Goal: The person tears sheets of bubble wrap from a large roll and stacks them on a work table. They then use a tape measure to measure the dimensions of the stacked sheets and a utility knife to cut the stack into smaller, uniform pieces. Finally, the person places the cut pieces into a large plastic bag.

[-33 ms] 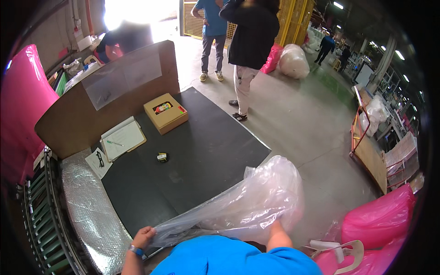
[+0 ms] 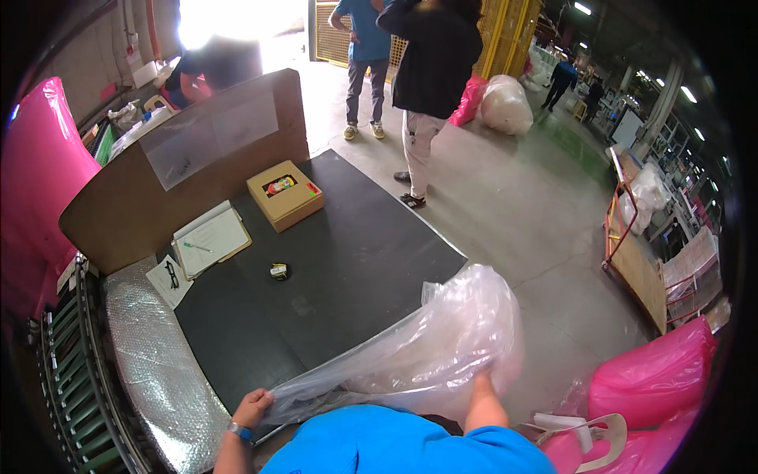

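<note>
A large clear plastic bag [image 2: 442, 340] stretches across the near edge of the black-topped table [image 2: 347, 229] and bulges out past its right corner. My left hand [image 2: 253, 406], with a watch on its wrist, is closed on the gathered left end of the bag. My right hand [image 2: 483, 374] reaches into the bulging part, where the plastic covers its fingers. Farther back on the tabletop are a small tape measure [image 2: 279, 271], a brown cardboard box [image 2: 286, 197] with a colourful picture, and a clipboard [image 2: 212, 241] with papers and a pen.
Bubble wrap [image 2: 150, 355] and a roller conveyor [image 2: 75, 379] run along the left. A brown board [image 2: 189, 162] stands behind the clipboard. Two people stand beyond the table. Pink plastic bundles [image 2: 651, 375] lie at right, near a wooden cart [image 2: 636, 261].
My right forearm has moved slightly up and forward into the bag, and the bulge has lifted a little. My left hand has shifted slightly right, still holding the bag's end.
</note>
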Tool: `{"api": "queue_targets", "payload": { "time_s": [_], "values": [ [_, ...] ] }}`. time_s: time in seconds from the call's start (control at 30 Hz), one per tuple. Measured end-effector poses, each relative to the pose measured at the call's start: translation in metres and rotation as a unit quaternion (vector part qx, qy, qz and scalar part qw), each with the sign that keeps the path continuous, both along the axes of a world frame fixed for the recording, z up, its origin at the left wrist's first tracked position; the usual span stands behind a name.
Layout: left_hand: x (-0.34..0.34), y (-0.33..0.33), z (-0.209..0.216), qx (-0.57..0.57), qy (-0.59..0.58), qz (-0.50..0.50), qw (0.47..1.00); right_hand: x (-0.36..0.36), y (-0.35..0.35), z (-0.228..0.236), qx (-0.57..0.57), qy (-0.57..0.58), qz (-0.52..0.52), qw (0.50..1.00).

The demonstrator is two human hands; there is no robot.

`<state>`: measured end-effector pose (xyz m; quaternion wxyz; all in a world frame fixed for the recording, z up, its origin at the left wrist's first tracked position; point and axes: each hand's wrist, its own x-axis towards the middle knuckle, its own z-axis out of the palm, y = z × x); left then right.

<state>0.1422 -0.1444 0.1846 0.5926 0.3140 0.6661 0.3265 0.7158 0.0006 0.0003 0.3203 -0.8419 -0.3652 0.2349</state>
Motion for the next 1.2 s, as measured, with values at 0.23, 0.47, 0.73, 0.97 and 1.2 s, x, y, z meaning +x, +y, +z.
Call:
{"api": "queue_targets", "payload": {
  "time_s": [0.23,0.47,0.73,0.97,1.2],
  "values": [
    [0.064,0.041,-0.019,0.172,-0.271,0.102,0.942,0.000,0.033,0.234,0.455,0.288,-0.220,0.813],
    [0.079,0.068,0.082,0.251,-0.343,-0.044,0.904,-0.027,-0.002,0.351,0.578,0.253,-0.090,0.770],
    [0.086,0.075,0.033,0.172,-0.190,0.032,0.966,-0.031,0.068,0.191,0.117,0.195,-0.057,0.972],
    [0.075,0.087,0.054,0.236,-0.209,0.097,0.944,0.017,0.023,0.311,0.473,0.295,-0.034,0.830],
    [0.069,0.103,0.020,0.188,-0.218,0.186,0.939,-0.024,0.052,0.169,0.073,0.117,0.033,0.990]
  ]
}}
